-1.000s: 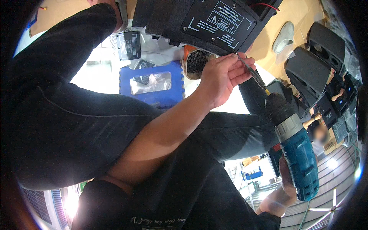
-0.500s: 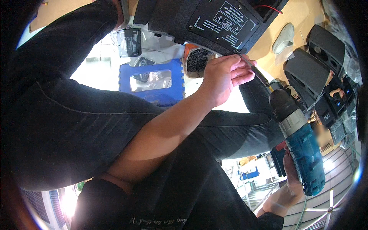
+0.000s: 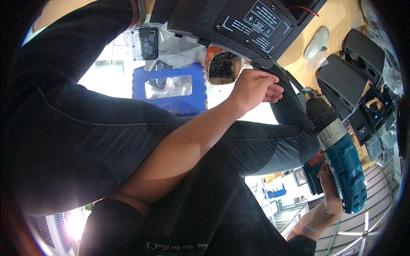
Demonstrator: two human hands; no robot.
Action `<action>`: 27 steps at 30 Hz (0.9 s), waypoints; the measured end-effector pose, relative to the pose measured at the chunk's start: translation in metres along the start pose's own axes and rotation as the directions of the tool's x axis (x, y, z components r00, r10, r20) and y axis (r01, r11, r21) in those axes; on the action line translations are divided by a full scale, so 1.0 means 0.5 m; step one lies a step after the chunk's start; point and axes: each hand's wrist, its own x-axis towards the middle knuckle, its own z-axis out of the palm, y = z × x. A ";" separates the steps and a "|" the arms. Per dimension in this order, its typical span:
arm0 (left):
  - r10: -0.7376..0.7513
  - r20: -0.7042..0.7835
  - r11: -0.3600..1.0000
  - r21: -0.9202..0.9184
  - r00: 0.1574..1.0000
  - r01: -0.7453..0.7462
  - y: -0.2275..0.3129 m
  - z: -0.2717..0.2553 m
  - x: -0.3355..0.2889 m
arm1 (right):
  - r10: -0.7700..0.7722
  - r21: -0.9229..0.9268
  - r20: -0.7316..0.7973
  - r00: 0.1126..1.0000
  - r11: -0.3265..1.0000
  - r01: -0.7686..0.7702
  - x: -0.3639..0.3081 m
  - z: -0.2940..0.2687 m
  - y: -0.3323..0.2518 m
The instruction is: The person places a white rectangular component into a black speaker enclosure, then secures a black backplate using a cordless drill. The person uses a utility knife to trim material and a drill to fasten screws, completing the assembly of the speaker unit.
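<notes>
My right hand (image 3: 331, 196) grips a teal cordless drill (image 3: 347, 175) with a grey collar and black chuck. Its long bit (image 3: 291, 77) reaches up-left to the lower corner of a black printed panel (image 3: 256, 25), where a screw sits. Whether the tip touches the screw, I cannot tell. The panel lies on a black speaker cabinet (image 3: 192, 25). Just below that corner, my left hand (image 3: 258, 91) hovers off the panel and beside the bit. Its fingers are loosely bent and partly apart, and no object shows in them.
An orange-edged container of black screws (image 3: 224, 68) stands below the cabinet, beside a blue plastic step stool (image 3: 171, 109). Another black panel (image 3: 145, 44) lies to the left. Grey speaker boxes (image 3: 339, 83) and a pale clog (image 3: 317, 45) are at the right. A red wire (image 3: 304, 7) emerges from the cabinet.
My left hand has drawn down from the bit and panel corner, its fingers curling in. The drill has shifted slightly right, and the cabinet appears a little to the right.
</notes>
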 end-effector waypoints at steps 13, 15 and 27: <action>0.009 -0.017 1.000 -0.007 1.000 -0.009 -0.001 0.000 0.002 | -0.035 -0.073 0.026 0.999 0.997 0.037 0.015 -0.009 -0.023; 0.030 -0.016 0.999 0.013 0.999 -0.030 -0.002 -0.001 0.003 | -0.038 -0.080 0.028 0.999 0.996 0.040 0.017 -0.009 -0.025; 0.032 -0.032 0.999 0.016 0.999 -0.032 -0.001 0.001 0.002 | -0.065 -0.146 0.051 0.997 0.987 0.071 0.031 -0.016 -0.038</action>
